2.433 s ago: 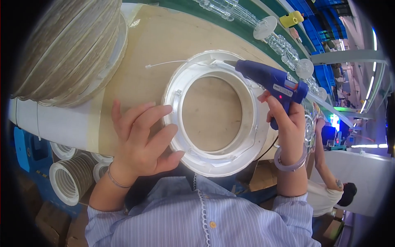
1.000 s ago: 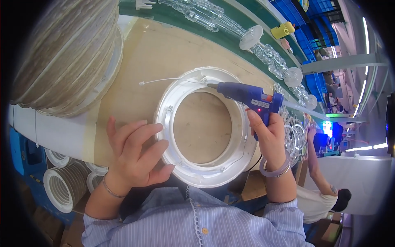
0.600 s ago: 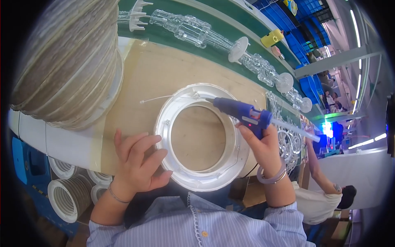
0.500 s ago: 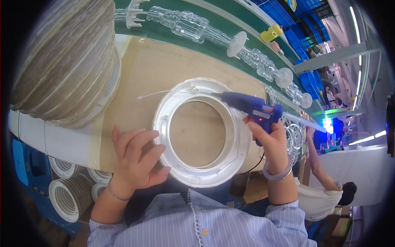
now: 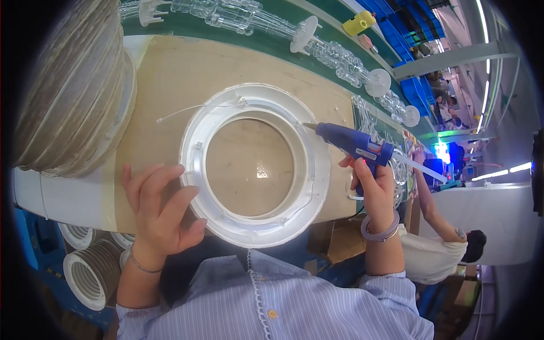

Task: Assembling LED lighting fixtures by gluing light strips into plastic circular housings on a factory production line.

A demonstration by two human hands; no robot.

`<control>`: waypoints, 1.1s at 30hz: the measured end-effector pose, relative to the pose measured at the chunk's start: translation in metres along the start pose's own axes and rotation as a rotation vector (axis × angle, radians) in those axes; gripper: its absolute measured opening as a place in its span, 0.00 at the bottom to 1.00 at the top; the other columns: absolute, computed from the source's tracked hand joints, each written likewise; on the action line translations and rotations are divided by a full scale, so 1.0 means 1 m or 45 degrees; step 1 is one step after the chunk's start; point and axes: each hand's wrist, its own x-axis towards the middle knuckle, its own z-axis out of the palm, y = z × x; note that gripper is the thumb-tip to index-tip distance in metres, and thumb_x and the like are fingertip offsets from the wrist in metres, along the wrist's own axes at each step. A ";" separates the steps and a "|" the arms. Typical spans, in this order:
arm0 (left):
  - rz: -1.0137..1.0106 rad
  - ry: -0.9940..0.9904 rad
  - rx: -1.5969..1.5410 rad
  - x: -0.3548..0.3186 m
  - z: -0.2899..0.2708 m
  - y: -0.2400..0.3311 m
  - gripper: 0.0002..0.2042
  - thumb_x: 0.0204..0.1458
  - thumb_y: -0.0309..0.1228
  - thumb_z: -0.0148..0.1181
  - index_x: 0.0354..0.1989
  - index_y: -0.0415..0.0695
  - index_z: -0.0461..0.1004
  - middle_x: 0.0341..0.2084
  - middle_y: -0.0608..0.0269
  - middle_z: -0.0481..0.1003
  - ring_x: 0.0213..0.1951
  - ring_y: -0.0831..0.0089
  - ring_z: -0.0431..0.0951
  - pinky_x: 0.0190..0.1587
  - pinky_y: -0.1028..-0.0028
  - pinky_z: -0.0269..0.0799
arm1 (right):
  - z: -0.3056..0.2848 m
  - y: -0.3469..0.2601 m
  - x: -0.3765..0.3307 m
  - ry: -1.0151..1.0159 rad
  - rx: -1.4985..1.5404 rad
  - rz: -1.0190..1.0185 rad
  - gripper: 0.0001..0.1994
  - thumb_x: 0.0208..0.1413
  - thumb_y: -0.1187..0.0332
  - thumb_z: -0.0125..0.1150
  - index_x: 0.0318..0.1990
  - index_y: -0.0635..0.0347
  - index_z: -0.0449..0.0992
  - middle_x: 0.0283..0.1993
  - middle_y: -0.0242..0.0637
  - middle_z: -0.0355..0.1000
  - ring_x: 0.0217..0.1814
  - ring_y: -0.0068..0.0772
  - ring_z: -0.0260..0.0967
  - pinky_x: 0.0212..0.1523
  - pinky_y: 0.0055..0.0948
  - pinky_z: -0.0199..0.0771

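My right hand (image 5: 374, 184) grips a blue glue gun (image 5: 354, 141), a long pale glue stick jutting from its back. The gun's nozzle points left at the upper right of a white plastic ring (image 5: 190, 164), close to the rim; whether it touches, I cannot tell. A thin white wire (image 5: 187, 110) runs out over the ring's upper left, with a small end piece lying on the board. Inside the ring's channel sit small clips and wire. My left hand (image 5: 161, 207) is open, its fingers spread, fingertips at the ring's left edge.
Stacked ribbed rings (image 5: 73, 85) tower at the left. Clear plastic parts (image 5: 226, 14) lie along the green belt (image 5: 272, 42) behind the brown board (image 5: 170, 68). A yellow cylinder (image 5: 358, 23) stands at the back. More rings (image 5: 85, 280) are below left. A co-worker (image 5: 436, 249) is at right.
The whole scene has shifted left and slightly up in view. The gun's nozzle has drawn right from the ring's channel toward its outer rim. My left hand keeps its spread pose.
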 end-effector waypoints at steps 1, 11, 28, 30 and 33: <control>0.001 0.001 0.011 0.000 0.000 0.000 0.16 0.40 0.47 0.49 0.26 0.48 0.71 0.39 0.60 0.66 0.44 0.61 0.62 0.56 0.55 0.40 | 0.002 0.001 -0.001 0.009 -0.003 -0.007 0.10 0.52 0.69 0.49 0.38 0.65 0.68 0.30 0.36 0.70 0.20 0.13 0.57 0.20 0.12 0.60; 0.008 0.018 0.022 0.000 0.001 0.001 0.17 0.41 0.48 0.47 0.27 0.48 0.72 0.39 0.60 0.66 0.43 0.60 0.61 0.56 0.55 0.41 | 0.010 0.002 0.001 0.033 -0.187 -0.156 0.09 0.51 0.69 0.53 0.38 0.63 0.69 0.27 0.31 0.69 0.19 0.12 0.56 0.19 0.11 0.56; 0.008 0.001 0.045 0.001 0.000 0.002 0.17 0.41 0.48 0.47 0.27 0.48 0.72 0.39 0.59 0.66 0.44 0.60 0.61 0.56 0.54 0.42 | 0.007 0.004 0.002 0.089 -0.156 -0.137 0.11 0.50 0.67 0.53 0.39 0.63 0.68 0.32 0.32 0.69 0.27 0.15 0.63 0.20 0.12 0.59; 0.005 0.000 0.045 0.001 0.000 0.002 0.17 0.41 0.48 0.47 0.27 0.48 0.72 0.39 0.59 0.67 0.44 0.60 0.61 0.56 0.54 0.42 | 0.008 0.003 0.001 0.086 -0.200 -0.165 0.11 0.50 0.68 0.53 0.40 0.63 0.68 0.32 0.32 0.69 0.28 0.15 0.63 0.22 0.12 0.60; -0.001 -0.001 0.046 -0.001 -0.001 0.001 0.17 0.41 0.48 0.47 0.27 0.48 0.72 0.39 0.59 0.67 0.44 0.60 0.61 0.56 0.54 0.42 | 0.008 0.007 0.000 0.052 -0.319 -0.245 0.11 0.50 0.70 0.53 0.40 0.64 0.67 0.32 0.31 0.68 0.28 0.15 0.62 0.26 0.13 0.61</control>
